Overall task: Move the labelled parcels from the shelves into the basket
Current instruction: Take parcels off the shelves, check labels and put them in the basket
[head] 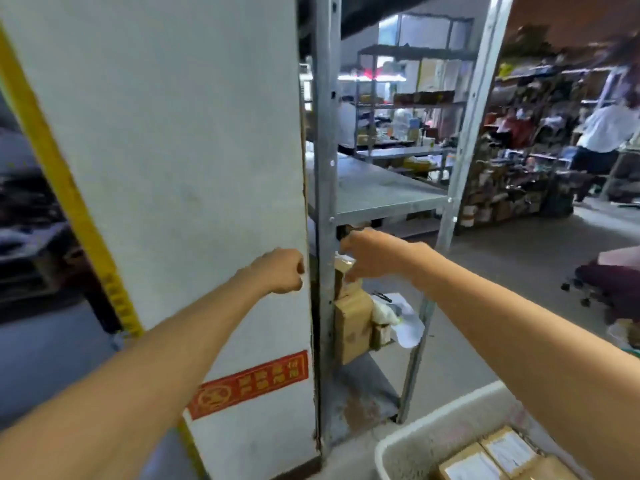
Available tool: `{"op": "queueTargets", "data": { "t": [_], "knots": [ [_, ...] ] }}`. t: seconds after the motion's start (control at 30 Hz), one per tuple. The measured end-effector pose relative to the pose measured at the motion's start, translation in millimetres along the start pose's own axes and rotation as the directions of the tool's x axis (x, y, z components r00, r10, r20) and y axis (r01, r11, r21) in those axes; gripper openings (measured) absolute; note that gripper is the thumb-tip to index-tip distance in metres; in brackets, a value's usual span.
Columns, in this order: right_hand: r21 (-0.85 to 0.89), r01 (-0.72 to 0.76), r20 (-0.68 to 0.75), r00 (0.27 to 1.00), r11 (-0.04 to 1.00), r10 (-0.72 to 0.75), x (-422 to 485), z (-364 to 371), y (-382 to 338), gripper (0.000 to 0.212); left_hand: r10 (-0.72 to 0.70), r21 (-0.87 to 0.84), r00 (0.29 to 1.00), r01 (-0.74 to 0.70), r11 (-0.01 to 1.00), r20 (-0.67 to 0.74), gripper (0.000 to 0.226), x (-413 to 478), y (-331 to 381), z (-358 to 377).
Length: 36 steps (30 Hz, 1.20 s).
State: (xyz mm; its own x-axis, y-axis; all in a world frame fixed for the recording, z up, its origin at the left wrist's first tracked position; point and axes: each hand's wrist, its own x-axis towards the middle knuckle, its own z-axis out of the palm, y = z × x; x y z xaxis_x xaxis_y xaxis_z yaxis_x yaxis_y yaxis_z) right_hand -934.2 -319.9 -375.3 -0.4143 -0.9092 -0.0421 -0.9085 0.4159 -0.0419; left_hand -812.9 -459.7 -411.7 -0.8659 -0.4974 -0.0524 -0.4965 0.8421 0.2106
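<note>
A white pillar stands just left of the metal rack and hides whatever lies on the rack's left part. Behind and to the right of the rack, stockroom shelving and two people in white tops are too blurred to read.

The white basket sits below and right of the rack, cut off by the frame's lower edge. The labelled parcels in it show only in part, and their print is illegible.

The left hand is clenched in a fist at the pillar's edge, just left of the rack's front post, with nothing seen in it. The right hand reaches into the rack under its middle shelf and grasps the top parcel, its fingers covering most of it.

That parcel is directly above the lower parcels on the rack's low shelf. Whether it touches them cannot be told, and the post half hides them. White wrapping lies beside them.
</note>
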Motion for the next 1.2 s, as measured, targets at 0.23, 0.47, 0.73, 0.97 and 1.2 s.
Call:
{"op": "queueTargets", "data": {
  "t": [0.23,0.47,0.73,0.97,1.2],
  "knots": [
    [0.026,0.390,0.033,0.920,0.920,-0.391,8,-15,-199,0.065,-0.374,-0.008,0.926,0.374,0.927,-0.048,0.033,-160,-136,-38],
    [0.009,0.724,0.059,0.688,0.690,-0.723,-31,-45,-367,0.060,-0.683,-0.024,0.726,0.683,0.730,-0.079,0.031,-337,-209,-81],
    [0.056,0.955,0.024,0.289,0.290,-0.957,-100,-61,-498,0.067,-0.885,-0.191,0.414,0.871,0.453,-0.211,0.014,-523,-198,-89],
    [-0.019,0.998,0.002,-0.057,-0.057,-0.998,-206,-64,-588,0.061,-0.969,-0.265,0.046,0.958,0.112,-0.241,0.036,-660,-119,-94],
    [0.097,0.934,-0.091,-0.336,-0.344,-0.938,-331,-90,-640,0.054,-0.935,-0.224,-0.238,0.958,-0.181,-0.262,0.037,-783,-38,-118]
  ]
}}
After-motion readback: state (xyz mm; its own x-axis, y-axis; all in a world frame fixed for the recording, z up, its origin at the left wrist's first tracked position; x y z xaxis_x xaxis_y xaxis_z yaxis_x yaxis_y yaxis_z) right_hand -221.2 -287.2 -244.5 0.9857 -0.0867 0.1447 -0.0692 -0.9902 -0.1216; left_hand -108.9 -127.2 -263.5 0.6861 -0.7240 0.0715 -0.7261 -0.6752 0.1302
